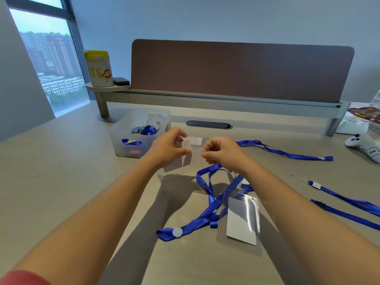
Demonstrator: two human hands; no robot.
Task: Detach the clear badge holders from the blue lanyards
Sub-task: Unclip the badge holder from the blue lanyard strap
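A red sleeve [22,277] occupies the bottom-left corner, nearest the camera. Two bare forearms extend from there over the desk [61,182].

Far left on the desk: a translucent bin [123,145] containing small clips and a blue strap. A yellow-lidded canister [98,67] stands on the raised shelf behind it.

The left hand [167,148] is raised above the desk, fingers curled, pinching a clear badge holder [181,159] at its upper edge. The holder hangs tilted below the fingers.

The right hand [221,150] is just beside it, fingers tightly curled around the clip end of a blue lanyard [207,194]. The clip itself is too small to resolve. This lanyard loops down to the desk.

A second badge holder [240,223] lies flat below the right forearm, with the strap across its top-left corner.

Right: detached lanyards [287,154] lie well apart. A white game controller [362,144] sits at the far right edge.
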